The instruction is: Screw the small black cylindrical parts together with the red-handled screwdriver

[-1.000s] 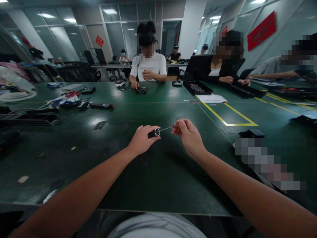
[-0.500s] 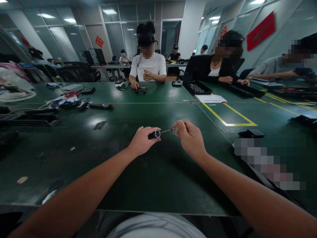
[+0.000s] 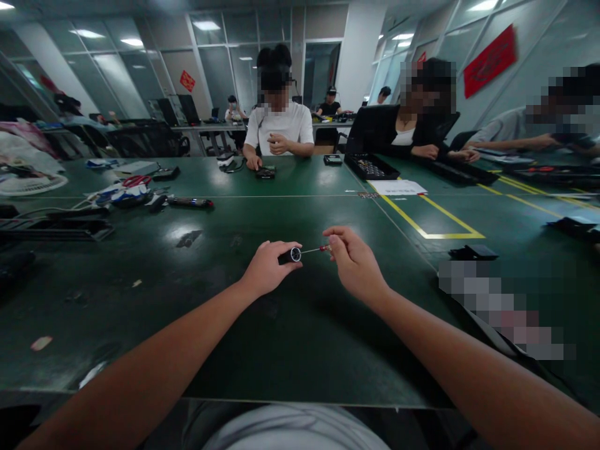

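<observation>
My left hand (image 3: 269,267) is closed around a short black cylinder (image 3: 291,255) with a silvery ring at its end, which faces right. In my right hand (image 3: 354,259) is a small screwdriver (image 3: 323,249) with a thin metal shaft and a red, partly clear handle. The shaft points left, and its tip is at the ringed end of the cylinder; whether it goes inside is too small to tell. Both hands are above the green table (image 3: 300,331). My right index finger is raised and bent over the handle, with the thumb against it.
A dark pen-like tool (image 3: 191,202), red scissors (image 3: 137,180) and cables lie to the left. At right are a black bracket-like part (image 3: 473,252) and a blurred-out flat object (image 3: 504,312). Across the table, a person in white (image 3: 279,128) handles a small black device (image 3: 266,172).
My right index finger has lifted and stretched farther left over the screwdriver handle. The cylinder stays in my left hand, and the view has shifted slightly.
</observation>
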The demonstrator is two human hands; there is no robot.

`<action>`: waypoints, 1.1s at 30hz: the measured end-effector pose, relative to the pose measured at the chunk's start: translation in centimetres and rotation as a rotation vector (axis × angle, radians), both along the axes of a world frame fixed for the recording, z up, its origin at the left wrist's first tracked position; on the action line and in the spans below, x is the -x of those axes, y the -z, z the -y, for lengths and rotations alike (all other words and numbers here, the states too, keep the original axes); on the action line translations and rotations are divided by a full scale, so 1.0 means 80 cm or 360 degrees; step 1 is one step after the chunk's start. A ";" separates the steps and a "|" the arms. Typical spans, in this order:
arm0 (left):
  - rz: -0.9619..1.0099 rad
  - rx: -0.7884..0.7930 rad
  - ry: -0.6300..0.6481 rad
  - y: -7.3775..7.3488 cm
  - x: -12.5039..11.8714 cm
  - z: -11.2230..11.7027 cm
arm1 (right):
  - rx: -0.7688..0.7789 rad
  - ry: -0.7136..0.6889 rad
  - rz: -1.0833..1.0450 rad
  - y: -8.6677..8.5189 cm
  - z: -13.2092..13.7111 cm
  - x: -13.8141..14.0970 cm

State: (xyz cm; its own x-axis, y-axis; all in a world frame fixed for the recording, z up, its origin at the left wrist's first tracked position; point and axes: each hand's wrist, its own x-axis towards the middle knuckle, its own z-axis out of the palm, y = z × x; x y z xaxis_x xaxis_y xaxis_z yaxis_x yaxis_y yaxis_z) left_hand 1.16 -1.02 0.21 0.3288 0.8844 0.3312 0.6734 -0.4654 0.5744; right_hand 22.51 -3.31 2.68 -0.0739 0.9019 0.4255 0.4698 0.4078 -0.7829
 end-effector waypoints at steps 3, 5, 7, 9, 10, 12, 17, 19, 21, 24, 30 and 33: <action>0.0030 -0.0013 -0.0006 0.000 0.002 -0.001 | 0.0025 -0.0072 -0.0097 0.005 -0.002 -0.001; 0.0040 -0.0021 -0.0012 0.000 0.002 -0.001 | 0.0050 -0.0105 -0.0113 0.005 -0.002 -0.002; 0.0036 -0.0018 -0.0005 -0.001 0.002 0.000 | 0.0058 -0.0084 -0.0055 0.003 -0.001 -0.002; 0.0029 -0.0014 0.0005 -0.002 0.001 0.000 | 0.0052 -0.0040 0.0009 0.000 0.001 -0.002; 0.0031 -0.0014 0.0007 -0.002 0.001 0.000 | 0.0049 -0.0030 0.0020 0.000 0.001 -0.002; 0.0044 -0.0014 0.0001 -0.003 0.002 -0.001 | 0.0043 -0.0042 -0.0026 0.001 0.001 -0.001; 0.0074 -0.0005 -0.0021 -0.003 0.003 -0.002 | 0.0051 -0.0105 -0.0331 0.010 -0.007 0.003; 0.0091 0.0002 -0.0011 -0.003 0.001 -0.001 | 0.0107 -0.0090 -0.0514 0.014 -0.013 0.004; 0.0064 -0.0023 0.0044 -0.004 0.000 0.000 | 0.0244 -0.0051 -0.0783 0.016 -0.020 0.004; -0.0044 -0.0090 0.0116 -0.005 -0.001 0.000 | 0.0644 -0.0005 -0.1195 0.019 -0.030 0.001; -0.0083 -0.0005 0.0058 -0.003 0.003 -0.005 | 0.0573 0.0069 -0.1225 0.023 -0.037 -0.003; -0.0059 0.0003 0.0062 0.000 0.004 -0.006 | 0.0405 0.0113 -0.1103 0.025 -0.035 -0.001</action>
State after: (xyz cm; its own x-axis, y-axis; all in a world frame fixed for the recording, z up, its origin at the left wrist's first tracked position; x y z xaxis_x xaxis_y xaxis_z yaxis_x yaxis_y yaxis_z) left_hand 0.86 -0.53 0.21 0.3753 0.8711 0.3166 0.6755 -0.4910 0.5501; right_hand 22.57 -0.48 0.65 0.1980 0.9715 0.1306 -0.1477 0.1613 -0.9758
